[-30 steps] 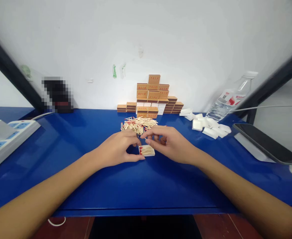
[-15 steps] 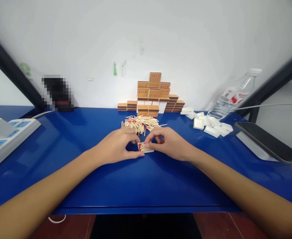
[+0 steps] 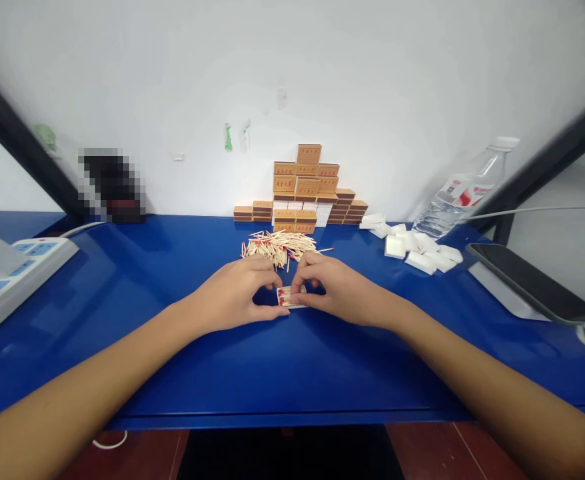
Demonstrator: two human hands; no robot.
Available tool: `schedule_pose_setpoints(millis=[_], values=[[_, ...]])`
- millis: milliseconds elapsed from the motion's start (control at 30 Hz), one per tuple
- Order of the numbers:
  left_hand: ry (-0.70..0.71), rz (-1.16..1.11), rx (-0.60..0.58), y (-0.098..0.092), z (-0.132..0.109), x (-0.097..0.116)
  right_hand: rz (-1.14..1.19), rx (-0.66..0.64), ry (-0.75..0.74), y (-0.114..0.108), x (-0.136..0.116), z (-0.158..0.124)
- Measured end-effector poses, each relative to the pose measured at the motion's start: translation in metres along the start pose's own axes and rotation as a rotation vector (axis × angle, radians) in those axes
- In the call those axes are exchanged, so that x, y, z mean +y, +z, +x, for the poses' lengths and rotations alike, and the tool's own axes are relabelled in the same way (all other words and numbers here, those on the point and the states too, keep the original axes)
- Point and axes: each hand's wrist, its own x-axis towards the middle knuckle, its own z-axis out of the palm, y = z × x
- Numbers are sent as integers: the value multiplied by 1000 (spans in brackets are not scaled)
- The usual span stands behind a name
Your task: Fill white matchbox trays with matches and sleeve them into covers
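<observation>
A small white matchbox tray (image 3: 297, 307) lies on the blue table between my hands, with red-headed matches (image 3: 283, 296) inside it. My left hand (image 3: 242, 292) holds the tray's left end, thumb at the near side and fingers at the far side. Over the tray's right half, my right hand (image 3: 340, 288) has its thumb and fingertips pinched together at the matches; its fingers cover part of them. Just beyond both hands spreads a loose pile of matches (image 3: 277, 247).
Brown matchboxes (image 3: 308, 185) are stacked against the wall. Several white trays (image 3: 421, 262) lie to their right, near a leaning water bottle (image 3: 465, 193). A phone (image 3: 537, 283) rests at far right, a power strip (image 3: 27, 283) at far left. A dark object (image 3: 115, 187), partly pixelated, stands back left.
My right fingertips have shifted slightly within the tray, and the matches there lie differently. My left hand keeps its hold. The whole view has moved a little.
</observation>
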Motion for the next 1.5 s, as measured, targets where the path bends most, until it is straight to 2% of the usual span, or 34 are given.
schedule_pose_setpoints(millis=[200, 367, 433, 600, 667, 800, 1000, 1167, 1300, 1500], values=[[-8, -19, -5, -1, 1, 1, -9, 4, -57, -9, 10, 0], [-4, -49, 28, 0, 0, 3, -184, 293, 35, -24, 38, 7], [-3, -74, 39, 1, 0, 4, -242, 321, 87, -26, 45, 9], [-24, -119, 61, 3, 1, 7, -242, 275, 95, -17, 46, 13], [-32, -105, 75, 2, 1, 8, -241, 263, 96, -12, 44, 15], [-13, -60, 31, 1, 1, 7, -233, 247, 122, -6, 43, 20], [4, -13, 56, -1, 2, 8, -224, 192, 205, -4, 37, 24], [70, 52, 151, -3, 2, 7, -318, 126, 201, -3, 34, 21], [103, 103, 205, -3, 3, 8, -385, 125, 177, -5, 35, 17], [53, 45, 115, -3, 2, 8, -327, 193, 215, -3, 34, 20]])
